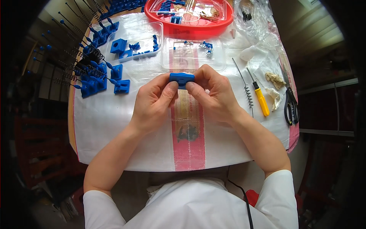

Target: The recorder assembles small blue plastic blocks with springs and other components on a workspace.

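Between both hands, above the middle of the table, is a small blue plastic block (182,78), held level. My left hand (154,100) pinches its left end, thumb on the near face. At the right end my right hand (214,92) grips it the same way, with fingers curled behind. The far side of the block is hidden. Just beyond it lies a shallow clear tray (217,63) with small blue and silvery parts. To the left of that, a clear plastic box (160,30) holds blue square blocks (119,45) and smaller blue pieces.
Blue bases with black springs (89,82) crowd the left edge. A red basin (152,23) with blue and brass-coloured parts stands at the back. On the right lie a coiled black wire (248,95), a yellow-handled screwdriver (262,101), black scissors (291,107) and a clear plastic bag (259,26).
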The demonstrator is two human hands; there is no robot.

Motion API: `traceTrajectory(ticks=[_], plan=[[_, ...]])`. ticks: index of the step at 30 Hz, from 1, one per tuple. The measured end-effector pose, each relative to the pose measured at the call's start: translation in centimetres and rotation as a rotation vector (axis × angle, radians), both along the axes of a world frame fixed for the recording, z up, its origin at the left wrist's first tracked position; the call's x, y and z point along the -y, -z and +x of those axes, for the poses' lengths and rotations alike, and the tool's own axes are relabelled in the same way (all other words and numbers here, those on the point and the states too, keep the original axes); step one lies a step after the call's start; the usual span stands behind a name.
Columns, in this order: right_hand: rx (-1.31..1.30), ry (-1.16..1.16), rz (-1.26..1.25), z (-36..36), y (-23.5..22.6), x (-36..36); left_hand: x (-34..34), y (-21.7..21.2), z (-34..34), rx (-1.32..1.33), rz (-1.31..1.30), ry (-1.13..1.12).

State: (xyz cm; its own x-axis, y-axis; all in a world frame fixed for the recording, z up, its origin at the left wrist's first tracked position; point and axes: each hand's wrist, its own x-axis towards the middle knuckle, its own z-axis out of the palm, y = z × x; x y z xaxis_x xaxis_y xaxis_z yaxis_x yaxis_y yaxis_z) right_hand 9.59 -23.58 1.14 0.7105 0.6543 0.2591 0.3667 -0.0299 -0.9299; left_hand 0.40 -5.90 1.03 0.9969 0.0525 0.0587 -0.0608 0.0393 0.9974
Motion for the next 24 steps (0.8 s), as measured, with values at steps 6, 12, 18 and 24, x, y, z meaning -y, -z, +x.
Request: traceTrajectory(ticks=[6,12,18,24], plan=[[-0.038,-0.035,0.019,0.5,0.3,0.2,0.8,-0.6,-0.1,-0.067,-0.253,0.054],[-0.214,-0.011,0.034,0.2,-0.2,0.0,-0.3,-1.3,0.1,-0.198,-0.267,0.050],[-0.252,0.038,-0.025,0.2,-0.2,0.1,-0.1,-1.9,0.0,-0.245,-0.344,0.032],[-0.137,-0.054,-0.125,0.0,-0.7,0.1,-0.1,-1.0,0.0,-0.154,-0.324,0.057]])
